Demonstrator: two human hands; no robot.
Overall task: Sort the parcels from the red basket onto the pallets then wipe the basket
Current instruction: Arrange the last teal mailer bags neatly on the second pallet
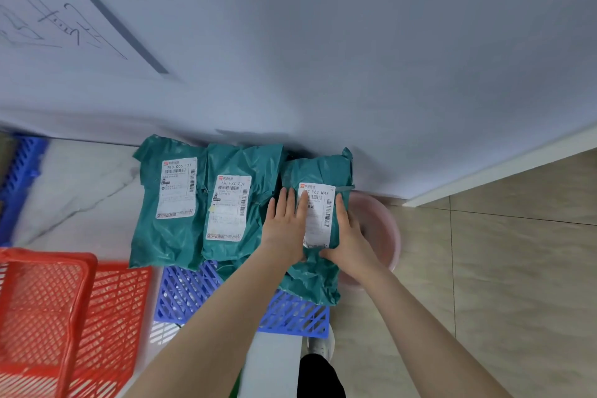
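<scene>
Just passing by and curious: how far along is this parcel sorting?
The left parcel and middle parcel already lie on the blue pallet. The left hand and right hand rest on the third parcel beside them. Wiping the red basket remains.

This looks like a small room where parcels get sorted for delivery. Three green parcels (168, 236) with white labels (178, 187) full of bar codes and numbers lie side by side on a blue pallet (184, 291) on a hard tiled floor (517, 268), with a red basket (42, 300) just beside it. A second blue pallet (19, 171) lies by the plain white wall (355, 42), which has a sheet of paper (64, 19) with handwriting on it.
</scene>
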